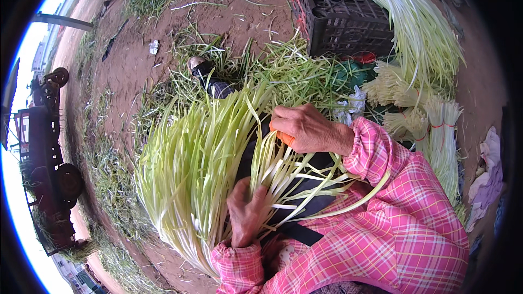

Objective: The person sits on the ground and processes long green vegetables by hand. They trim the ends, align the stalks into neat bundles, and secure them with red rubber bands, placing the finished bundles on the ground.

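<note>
A small bunch of pale yellow-green blanched chives [282, 171] lies over dark cloth on my lap, its strands fanned out. My left hand [247, 208] grips this bunch, thumb and fingers around the strands. Above it in the picture, my right hand [306, 128] pinches leaves of the same bunch; an orange finger cover [282, 134] shows on one digit. Some fingertips of both hands are hidden. A larger heap of loose blanched chives [192, 163] lies beside the small bunch, on the far side of my left hand.
A black plastic crate [347, 28] bears a big bundle of chives [421, 20] tied with a red band. Several smaller tied bundles [408, 118] lie nearby. Green leaf scraps [294, 73] cover the soil around my shoe [197, 63]. A vehicle [49, 163] stands farther off.
</note>
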Available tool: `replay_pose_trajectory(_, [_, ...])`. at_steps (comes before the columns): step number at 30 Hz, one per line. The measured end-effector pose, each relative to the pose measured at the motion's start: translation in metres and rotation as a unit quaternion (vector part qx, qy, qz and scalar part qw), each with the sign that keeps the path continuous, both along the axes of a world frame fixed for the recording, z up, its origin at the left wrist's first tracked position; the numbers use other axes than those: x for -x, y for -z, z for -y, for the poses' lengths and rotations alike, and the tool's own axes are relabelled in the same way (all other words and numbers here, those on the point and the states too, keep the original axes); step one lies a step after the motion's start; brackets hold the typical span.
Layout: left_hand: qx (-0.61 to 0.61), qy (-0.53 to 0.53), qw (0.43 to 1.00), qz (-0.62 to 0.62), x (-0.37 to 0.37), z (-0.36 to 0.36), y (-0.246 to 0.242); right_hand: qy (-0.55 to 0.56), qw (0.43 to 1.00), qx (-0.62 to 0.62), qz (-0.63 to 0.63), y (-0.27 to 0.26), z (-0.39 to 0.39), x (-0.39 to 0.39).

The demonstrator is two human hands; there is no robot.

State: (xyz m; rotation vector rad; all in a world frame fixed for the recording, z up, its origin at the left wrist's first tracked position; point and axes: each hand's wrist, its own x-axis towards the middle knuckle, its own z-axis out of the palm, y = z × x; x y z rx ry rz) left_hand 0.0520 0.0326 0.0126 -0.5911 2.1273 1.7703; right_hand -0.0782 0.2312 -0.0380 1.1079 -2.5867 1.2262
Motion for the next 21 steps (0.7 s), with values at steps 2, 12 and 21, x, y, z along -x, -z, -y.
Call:
replay_pose_trajectory(2, [0.008,0.024,1.0,-0.017,0.0,0.002,0.001,0.003,1.0,0.01,0.024,-0.002,-0.008,-0.002])
replay_pose_trajectory(12, [-0.007,-0.023,0.999,-0.027,0.0,0.0,0.008,-0.016,0.994,0.11,0.011,-0.051,0.004,0.013])
replay_pose_trajectory(21, [0.125,0.043,0.989,-0.061,0.0,0.0,0.012,-0.132,0.983,-0.12,-0.041,-0.033,0.024,0.01])
